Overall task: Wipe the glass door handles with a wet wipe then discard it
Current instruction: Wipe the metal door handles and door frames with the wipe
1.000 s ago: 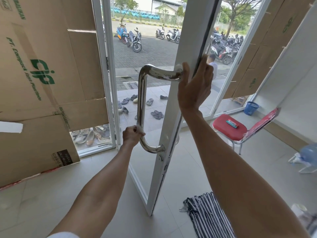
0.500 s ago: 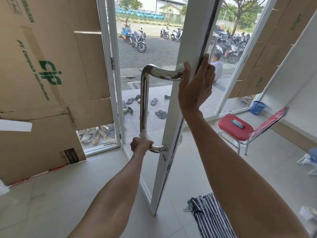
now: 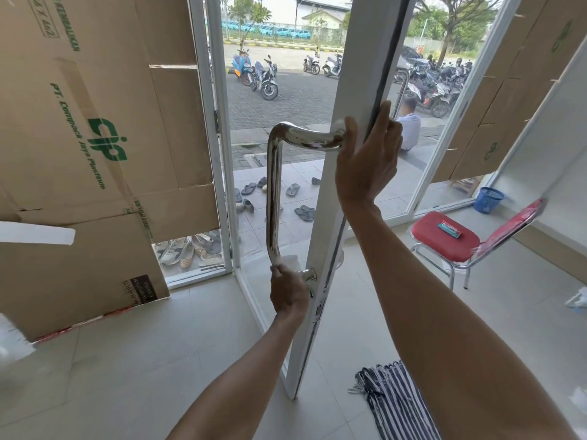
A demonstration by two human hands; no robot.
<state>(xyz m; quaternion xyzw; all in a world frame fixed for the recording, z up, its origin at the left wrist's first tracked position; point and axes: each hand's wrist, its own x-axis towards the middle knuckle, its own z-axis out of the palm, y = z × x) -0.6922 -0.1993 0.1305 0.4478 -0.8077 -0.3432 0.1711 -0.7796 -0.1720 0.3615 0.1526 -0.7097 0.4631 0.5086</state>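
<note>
A polished steel door handle (image 3: 273, 185) runs down the inner face of the white-framed glass door (image 3: 330, 217), which stands open edge-on to me. My left hand (image 3: 289, 292) is closed around the handle's lower bend, pressing a white wet wipe (image 3: 290, 261) against the metal; part of the wipe sticks out above my fingers. My right hand (image 3: 368, 163) grips the door's edge at the height of the handle's upper mount, fingers wrapped round the far side. A second handle (image 3: 401, 90) on the outer face shows partly behind the door.
Taped cardboard sheets (image 3: 95, 138) cover the glass at left. A red chair (image 3: 444, 238) with a small packet (image 3: 448, 228) on its seat stands at right, a blue basket (image 3: 488, 200) behind it. A striped cloth (image 3: 394, 401) lies on the tiled floor. Sandals and parked motorbikes are outside.
My left hand has slid down the handle from the lower shaft to the bottom bend, and the wipe now shows above it. My right hand stays on the door edge.
</note>
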